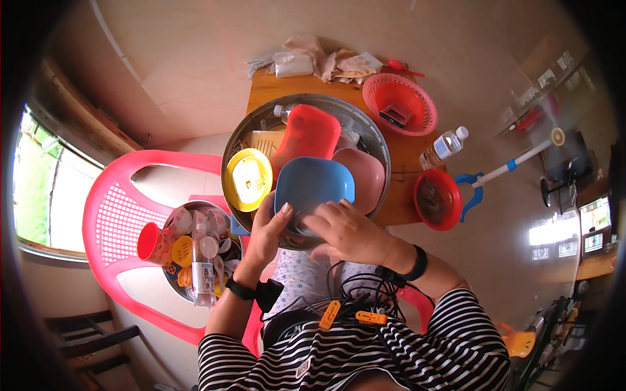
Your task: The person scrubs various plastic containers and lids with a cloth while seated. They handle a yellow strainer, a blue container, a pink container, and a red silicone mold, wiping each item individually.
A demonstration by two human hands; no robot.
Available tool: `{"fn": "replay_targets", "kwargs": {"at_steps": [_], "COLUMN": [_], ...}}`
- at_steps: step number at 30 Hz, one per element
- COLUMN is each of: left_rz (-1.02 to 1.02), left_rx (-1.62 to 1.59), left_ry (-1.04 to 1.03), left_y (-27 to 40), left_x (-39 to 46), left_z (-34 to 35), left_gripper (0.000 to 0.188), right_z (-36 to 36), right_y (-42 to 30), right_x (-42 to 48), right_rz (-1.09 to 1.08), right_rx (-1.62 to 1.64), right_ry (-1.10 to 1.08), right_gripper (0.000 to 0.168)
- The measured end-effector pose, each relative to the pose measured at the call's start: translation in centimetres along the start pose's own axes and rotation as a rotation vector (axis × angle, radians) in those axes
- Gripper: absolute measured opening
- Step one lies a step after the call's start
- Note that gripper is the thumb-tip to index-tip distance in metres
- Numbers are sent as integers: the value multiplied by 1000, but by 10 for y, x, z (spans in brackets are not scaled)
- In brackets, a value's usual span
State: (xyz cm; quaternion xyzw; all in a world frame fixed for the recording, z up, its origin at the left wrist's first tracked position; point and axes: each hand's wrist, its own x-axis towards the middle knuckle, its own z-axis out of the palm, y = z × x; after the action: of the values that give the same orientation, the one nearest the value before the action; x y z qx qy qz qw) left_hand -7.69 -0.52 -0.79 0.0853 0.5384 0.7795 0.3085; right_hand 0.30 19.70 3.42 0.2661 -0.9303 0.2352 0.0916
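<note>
A blue plastic plate with rounded corners [318, 178] is tilted over the near side of a large perforated metal basin. My left hand [266, 232] grips its lower left edge, thumb on the upper face. Against the plate's near part lies my right hand [345, 229], fingers spread and slightly blurred; nothing shows in it, though its palm side is hidden. Just beyond, inside the metal basin [379, 141], are a red plastic tray [313, 132], a pink plate [364, 178], a yellow round dish [249, 178] and a slotted beige piece [264, 141].
Left, a pink plastic chair [132, 166] bears a bowl of cups and utensils with a plastic bottle [201, 264]. A wooden table [337, 89] holds a pink basket [430, 107], cloths [308, 54] and another bottle [442, 146]. Beside it is a red bowl [455, 195]. Black cables [362, 286] cross my lap.
</note>
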Motion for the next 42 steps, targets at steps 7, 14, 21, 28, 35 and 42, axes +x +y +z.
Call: {"fn": "replay_targets", "kwargs": {"at_steps": [7,14,21,28,35,42], "left_rz": [112,138,339,57,211,77], "left_rx": [-83,413,505,-557,-181,-231], "left_ry": [-221,-19,137,-471,-89,-283], "left_y": [-11,-19,-57,-67,-20,7], "left_x": [4,10,13,26,-2,-7], "left_z": [-18,-32,-84,-121,-52,-2], "left_gripper": [78,41,47,65,63,35], "right_z": [-7,-57,-22,-14,-4,-52], "right_y": [7,8,28,42,55,42], "right_x": [-5,-11,-11,-23,-16,-17], "right_rz": [88,550,454,524,603,464], "right_rx": [299,1391,1632,1382,891,366], "right_ry": [12,70,234,244,569,670], "right_gripper": [44,64,55,60,40,21]}}
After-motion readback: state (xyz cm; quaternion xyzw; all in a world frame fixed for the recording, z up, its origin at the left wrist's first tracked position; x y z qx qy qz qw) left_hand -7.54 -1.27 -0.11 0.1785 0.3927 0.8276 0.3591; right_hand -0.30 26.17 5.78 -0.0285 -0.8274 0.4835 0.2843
